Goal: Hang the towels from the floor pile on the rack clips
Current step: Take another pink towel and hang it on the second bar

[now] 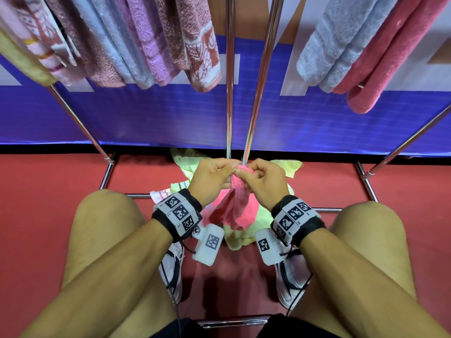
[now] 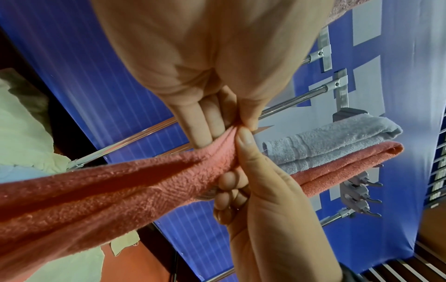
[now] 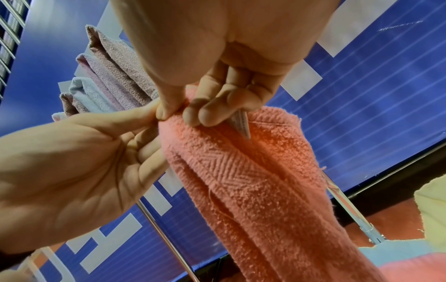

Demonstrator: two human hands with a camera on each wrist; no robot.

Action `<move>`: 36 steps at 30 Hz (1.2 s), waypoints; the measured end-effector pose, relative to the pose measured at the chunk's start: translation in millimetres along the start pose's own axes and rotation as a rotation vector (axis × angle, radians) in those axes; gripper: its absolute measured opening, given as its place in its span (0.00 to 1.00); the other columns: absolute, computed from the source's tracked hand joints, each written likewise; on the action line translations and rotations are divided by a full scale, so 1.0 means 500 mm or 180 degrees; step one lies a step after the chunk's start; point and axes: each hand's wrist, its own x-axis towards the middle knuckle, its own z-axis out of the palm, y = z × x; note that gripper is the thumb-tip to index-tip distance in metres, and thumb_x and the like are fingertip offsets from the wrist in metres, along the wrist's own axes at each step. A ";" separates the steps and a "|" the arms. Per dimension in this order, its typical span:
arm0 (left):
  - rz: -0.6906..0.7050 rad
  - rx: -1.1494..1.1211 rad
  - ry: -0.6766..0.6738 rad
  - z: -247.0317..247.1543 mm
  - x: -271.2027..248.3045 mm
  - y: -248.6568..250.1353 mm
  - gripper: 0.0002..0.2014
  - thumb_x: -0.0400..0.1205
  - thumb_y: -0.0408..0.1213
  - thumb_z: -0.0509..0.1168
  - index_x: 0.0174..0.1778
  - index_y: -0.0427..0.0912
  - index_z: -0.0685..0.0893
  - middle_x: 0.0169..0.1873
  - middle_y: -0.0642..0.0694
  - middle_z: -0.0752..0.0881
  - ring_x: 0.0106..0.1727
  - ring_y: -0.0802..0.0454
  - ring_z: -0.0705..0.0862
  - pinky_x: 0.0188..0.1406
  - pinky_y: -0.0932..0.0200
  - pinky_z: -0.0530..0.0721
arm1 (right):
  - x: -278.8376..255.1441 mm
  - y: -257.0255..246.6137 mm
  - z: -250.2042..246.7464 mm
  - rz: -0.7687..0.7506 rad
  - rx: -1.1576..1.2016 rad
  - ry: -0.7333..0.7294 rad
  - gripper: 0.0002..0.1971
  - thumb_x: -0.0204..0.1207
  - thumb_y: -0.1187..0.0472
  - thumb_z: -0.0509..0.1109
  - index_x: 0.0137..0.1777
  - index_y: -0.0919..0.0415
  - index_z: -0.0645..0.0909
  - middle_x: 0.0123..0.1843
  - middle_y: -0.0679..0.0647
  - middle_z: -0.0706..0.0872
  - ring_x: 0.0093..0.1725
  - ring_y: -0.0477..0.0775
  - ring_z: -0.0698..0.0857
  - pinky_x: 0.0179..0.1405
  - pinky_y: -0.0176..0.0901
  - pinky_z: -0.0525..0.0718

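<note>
Between my two thumbs, pressed tip to tip, I pinch the bunched top edge of a pink towel [image 1: 238, 203]. My left hand [image 1: 212, 178] curls its fingers against the cloth from one side, and my right hand [image 1: 264, 182] nips it from the other, a small white label [image 3: 240, 124] poking out under those fingers. From the pinch the towel hangs down between my knees onto the floor pile [image 1: 241, 236] of pale green and striped cloths. Beyond stand the chrome rack [image 1: 258, 93] poles, with hung towels [image 1: 146, 37] overhead on both sides.
</note>
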 end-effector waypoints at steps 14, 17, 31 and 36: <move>-0.0286 -0.0218 -0.0041 -0.021 -0.001 0.021 0.05 0.82 0.28 0.69 0.50 0.35 0.89 0.44 0.36 0.91 0.43 0.44 0.91 0.48 0.51 0.91 | 0.001 -0.004 -0.006 -0.0187 -0.0242 -0.0109 0.18 0.69 0.41 0.77 0.32 0.54 0.79 0.23 0.56 0.83 0.27 0.59 0.83 0.31 0.46 0.83; -0.0215 -0.0226 0.0115 -0.031 0.003 0.030 0.04 0.82 0.29 0.69 0.49 0.37 0.89 0.44 0.35 0.91 0.44 0.41 0.90 0.51 0.47 0.90 | 0.004 0.000 -0.012 -0.0334 -0.0637 -0.0406 0.13 0.71 0.52 0.75 0.33 0.58 0.78 0.24 0.52 0.77 0.28 0.51 0.76 0.31 0.42 0.75; 0.0175 -0.0233 0.1019 -0.108 0.019 0.047 0.05 0.84 0.31 0.67 0.47 0.43 0.88 0.35 0.50 0.89 0.34 0.59 0.84 0.37 0.62 0.85 | 0.015 0.009 -0.057 -0.0473 -0.1058 -0.0195 0.06 0.77 0.56 0.73 0.43 0.56 0.90 0.41 0.45 0.87 0.40 0.51 0.82 0.40 0.42 0.76; 0.0628 -0.0026 0.1150 -0.102 0.013 0.058 0.05 0.84 0.30 0.67 0.48 0.43 0.87 0.35 0.49 0.87 0.31 0.61 0.83 0.32 0.65 0.83 | 0.014 -0.026 -0.072 -0.1089 -0.0387 0.0679 0.04 0.74 0.63 0.77 0.47 0.55 0.89 0.38 0.42 0.87 0.33 0.40 0.80 0.35 0.30 0.76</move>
